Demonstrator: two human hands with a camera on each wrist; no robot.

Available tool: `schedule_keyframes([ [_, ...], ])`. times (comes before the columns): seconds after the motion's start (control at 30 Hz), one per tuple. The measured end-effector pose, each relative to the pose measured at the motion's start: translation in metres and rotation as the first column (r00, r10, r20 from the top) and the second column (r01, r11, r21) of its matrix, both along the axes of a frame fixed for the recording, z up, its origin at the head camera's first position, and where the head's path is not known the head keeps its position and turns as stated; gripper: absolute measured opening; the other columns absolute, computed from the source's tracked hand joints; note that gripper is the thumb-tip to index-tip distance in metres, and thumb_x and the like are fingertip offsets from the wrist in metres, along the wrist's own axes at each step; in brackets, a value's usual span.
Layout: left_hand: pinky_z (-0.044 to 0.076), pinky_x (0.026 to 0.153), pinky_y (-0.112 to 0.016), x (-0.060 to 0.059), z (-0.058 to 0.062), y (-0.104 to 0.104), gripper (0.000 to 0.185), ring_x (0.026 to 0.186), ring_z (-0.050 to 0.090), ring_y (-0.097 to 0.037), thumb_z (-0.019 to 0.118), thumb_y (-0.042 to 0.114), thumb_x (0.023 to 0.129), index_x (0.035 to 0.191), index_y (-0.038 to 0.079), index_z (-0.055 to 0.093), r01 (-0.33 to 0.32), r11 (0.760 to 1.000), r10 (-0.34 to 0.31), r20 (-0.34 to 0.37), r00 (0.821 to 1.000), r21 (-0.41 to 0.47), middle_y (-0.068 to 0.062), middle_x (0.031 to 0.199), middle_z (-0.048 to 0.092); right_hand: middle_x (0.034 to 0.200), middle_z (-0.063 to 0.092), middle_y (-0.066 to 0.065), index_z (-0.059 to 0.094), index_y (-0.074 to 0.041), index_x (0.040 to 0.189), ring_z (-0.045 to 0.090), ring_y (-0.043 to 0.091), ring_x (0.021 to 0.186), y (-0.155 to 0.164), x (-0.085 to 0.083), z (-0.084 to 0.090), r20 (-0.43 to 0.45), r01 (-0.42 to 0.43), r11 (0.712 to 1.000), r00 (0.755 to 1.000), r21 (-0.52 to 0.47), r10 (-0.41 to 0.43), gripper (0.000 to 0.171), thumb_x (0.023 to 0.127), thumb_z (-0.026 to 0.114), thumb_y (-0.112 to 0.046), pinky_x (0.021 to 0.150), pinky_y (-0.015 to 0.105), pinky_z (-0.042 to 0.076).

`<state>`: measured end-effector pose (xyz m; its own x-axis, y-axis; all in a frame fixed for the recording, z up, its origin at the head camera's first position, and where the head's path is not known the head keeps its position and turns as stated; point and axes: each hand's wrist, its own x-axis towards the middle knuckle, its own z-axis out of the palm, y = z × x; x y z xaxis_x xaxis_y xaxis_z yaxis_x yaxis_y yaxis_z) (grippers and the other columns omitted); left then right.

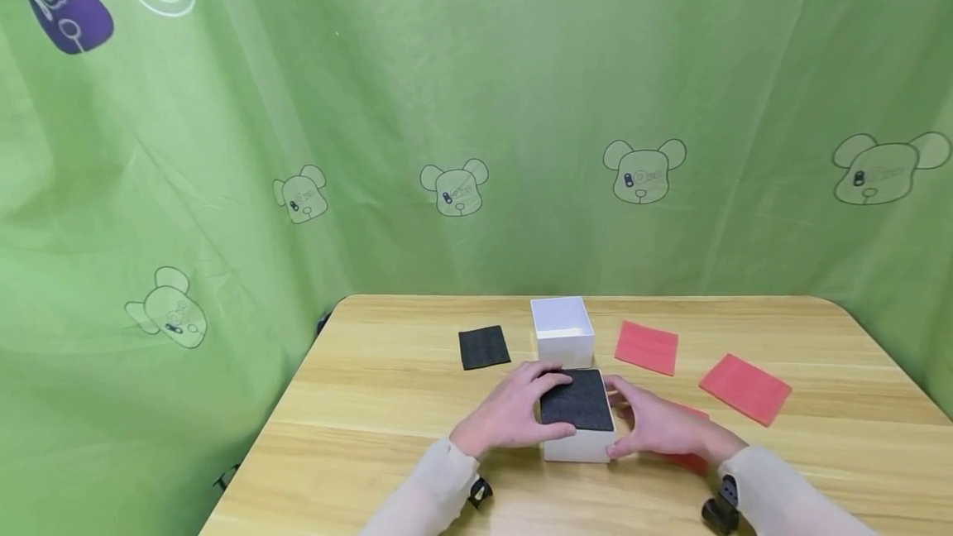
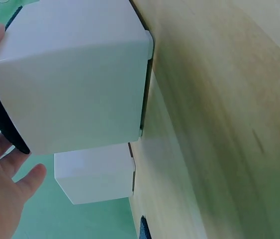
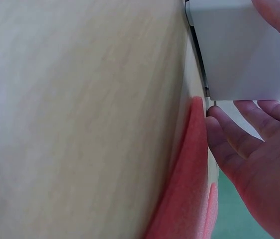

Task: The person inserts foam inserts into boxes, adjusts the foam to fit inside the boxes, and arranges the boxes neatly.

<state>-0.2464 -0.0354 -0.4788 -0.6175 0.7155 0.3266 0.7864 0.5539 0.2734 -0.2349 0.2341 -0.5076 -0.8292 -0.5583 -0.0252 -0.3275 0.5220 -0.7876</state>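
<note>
Black pad (image 1: 584,405) atop near white box (image 1: 577,446); open box (image 1: 564,348) behind.

Near box (image 1: 578,447): inside hidden by black sheet (image 1: 579,405); nearest red sheet (image 1: 694,464) partly hidden; sleeves (image 1: 428,490) cut off.

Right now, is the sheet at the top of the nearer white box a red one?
No, the sheet at the top of the nearer white box is black.
</note>
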Motion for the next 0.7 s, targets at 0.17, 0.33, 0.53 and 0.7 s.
schedule_keyframes([
  [0.17, 0.034, 0.105, -0.032, 0.0010, -0.0029, -0.0001, 0.064, 0.129, 0.037, -0.013, 0.058, 0.061, 0.084, 0.136, 0.024, 0.049, -0.016, 1.000, 0.016, 0.023, 1.000, -0.012, -0.001, 0.144, 0.040, 0.135, 0.044, 0.014, 0.031, -0.006, 0.140, 0.046, 0.033, 0.118, -0.0005, -0.0001, -0.0014, 0.008, 0.002, 1.000, 1.000, 0.007, -0.003, 0.094, 0.069, 0.084, -0.036, 0.096, 0.045, 0.042],
  [0.33, 0.032, 0.107, -0.033, 0.0022, -0.0039, -0.0015, 0.064, 0.132, 0.035, -0.015, 0.053, 0.061, 0.087, 0.139, 0.024, 0.046, -0.014, 0.999, 0.015, 0.034, 0.999, -0.036, -0.001, 0.146, 0.037, 0.135, 0.045, 0.015, 0.030, -0.005, 0.142, 0.046, 0.034, 0.119, -0.0007, -0.0004, -0.0023, 0.012, 0.013, 1.000, 1.000, 0.007, -0.013, 0.096, 0.068, 0.084, -0.037, 0.097, 0.047, 0.041],
  [0.53, 0.028, 0.109, -0.031, 0.0009, -0.0042, -0.0023, 0.054, 0.132, 0.035, -0.016, 0.044, 0.051, 0.096, 0.136, 0.016, 0.050, 0.015, 0.999, -0.017, -0.055, 0.998, -0.042, -0.005, 0.143, 0.041, 0.135, 0.044, 0.018, 0.029, -0.003, 0.142, 0.045, 0.036, 0.119, -0.0009, 0.0003, -0.0013, 0.001, 0.006, 1.000, 1.000, -0.008, -0.006, 0.097, 0.068, 0.084, -0.036, 0.097, 0.053, 0.039],
  [0.7, 0.029, 0.108, -0.029, -0.0002, -0.0051, -0.0027, 0.050, 0.129, 0.038, -0.015, 0.048, 0.046, 0.096, 0.133, 0.013, 0.053, 0.029, 0.999, -0.031, -0.085, 0.996, -0.019, -0.004, 0.140, 0.045, 0.135, 0.044, 0.018, 0.030, -0.003, 0.141, 0.045, 0.037, 0.119, -0.0013, 0.0003, -0.0007, 0.006, 0.018, 1.000, 1.000, 0.000, -0.018, 0.096, 0.068, 0.084, -0.036, 0.097, 0.053, 0.040],
])
